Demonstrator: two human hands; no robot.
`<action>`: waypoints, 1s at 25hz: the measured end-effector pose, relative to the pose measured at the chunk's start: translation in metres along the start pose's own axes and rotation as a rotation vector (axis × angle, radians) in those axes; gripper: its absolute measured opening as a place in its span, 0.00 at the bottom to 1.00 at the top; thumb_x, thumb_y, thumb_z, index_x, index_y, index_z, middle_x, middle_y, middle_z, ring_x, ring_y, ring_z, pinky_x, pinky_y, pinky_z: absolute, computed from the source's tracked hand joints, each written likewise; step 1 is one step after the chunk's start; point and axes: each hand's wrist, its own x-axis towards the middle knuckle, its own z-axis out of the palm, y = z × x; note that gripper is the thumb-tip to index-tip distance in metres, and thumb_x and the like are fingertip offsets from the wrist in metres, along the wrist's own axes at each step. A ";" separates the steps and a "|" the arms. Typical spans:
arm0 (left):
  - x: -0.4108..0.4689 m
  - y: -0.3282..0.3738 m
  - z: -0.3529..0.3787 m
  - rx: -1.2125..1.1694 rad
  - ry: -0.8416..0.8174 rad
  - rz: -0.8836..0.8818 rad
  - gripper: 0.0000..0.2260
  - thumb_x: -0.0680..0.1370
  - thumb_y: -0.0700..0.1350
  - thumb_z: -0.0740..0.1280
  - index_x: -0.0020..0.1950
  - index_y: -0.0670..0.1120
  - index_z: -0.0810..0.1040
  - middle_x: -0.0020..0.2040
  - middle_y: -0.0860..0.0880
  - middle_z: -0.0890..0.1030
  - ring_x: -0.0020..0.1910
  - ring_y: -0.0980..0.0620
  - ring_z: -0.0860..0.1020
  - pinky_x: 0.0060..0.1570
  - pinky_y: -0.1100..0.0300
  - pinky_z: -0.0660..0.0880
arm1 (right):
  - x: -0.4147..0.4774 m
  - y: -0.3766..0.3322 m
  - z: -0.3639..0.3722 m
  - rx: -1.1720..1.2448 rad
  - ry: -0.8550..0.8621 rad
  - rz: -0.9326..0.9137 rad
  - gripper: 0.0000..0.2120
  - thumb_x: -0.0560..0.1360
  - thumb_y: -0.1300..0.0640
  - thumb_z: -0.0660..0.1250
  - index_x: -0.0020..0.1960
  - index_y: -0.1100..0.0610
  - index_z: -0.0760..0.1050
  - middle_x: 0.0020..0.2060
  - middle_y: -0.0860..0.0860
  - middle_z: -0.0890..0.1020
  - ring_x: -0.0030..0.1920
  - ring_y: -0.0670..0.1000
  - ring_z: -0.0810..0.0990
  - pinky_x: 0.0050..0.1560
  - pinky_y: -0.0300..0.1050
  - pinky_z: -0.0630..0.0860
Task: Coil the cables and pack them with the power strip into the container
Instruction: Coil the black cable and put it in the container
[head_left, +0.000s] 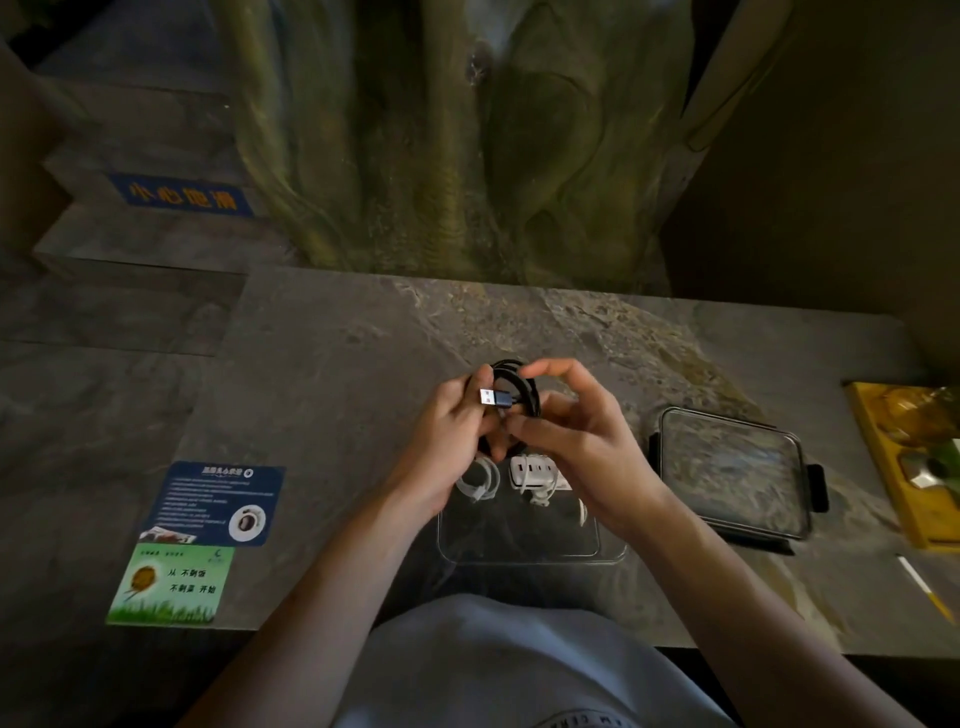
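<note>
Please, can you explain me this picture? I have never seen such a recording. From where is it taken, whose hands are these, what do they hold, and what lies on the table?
There is no machine here. A person wears one camera on the head, so the picture looks forward and down along both arms.

The left hand and the right hand together hold a coiled black cable; its USB plug sticks out toward the left hand.

Under the hands, on the stone table, stands a clear container. Inside it lie a coiled white cable and a white power strip. The container's lid lies to the right, off the container. Two printed cards lie to the left.
</note>
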 end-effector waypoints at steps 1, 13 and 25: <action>0.001 0.001 -0.001 0.044 -0.024 0.015 0.14 0.83 0.50 0.55 0.47 0.49 0.78 0.24 0.56 0.76 0.25 0.58 0.75 0.32 0.57 0.72 | 0.000 0.000 -0.001 -0.057 -0.032 -0.031 0.17 0.72 0.77 0.65 0.60 0.68 0.69 0.40 0.66 0.82 0.34 0.60 0.81 0.41 0.51 0.79; 0.009 -0.012 -0.004 0.034 -0.041 -0.025 0.15 0.83 0.50 0.55 0.43 0.45 0.75 0.31 0.53 0.78 0.32 0.52 0.79 0.37 0.52 0.77 | -0.007 0.012 -0.014 -0.654 0.316 -0.219 0.04 0.73 0.58 0.72 0.48 0.53 0.80 0.48 0.48 0.80 0.48 0.49 0.81 0.47 0.51 0.79; 0.013 -0.013 -0.018 0.095 -0.106 0.144 0.15 0.84 0.46 0.53 0.40 0.43 0.68 0.28 0.51 0.63 0.26 0.52 0.72 0.30 0.63 0.72 | -0.013 -0.001 -0.030 -0.361 0.112 0.267 0.03 0.74 0.68 0.69 0.47 0.63 0.77 0.39 0.54 0.82 0.42 0.52 0.80 0.48 0.48 0.78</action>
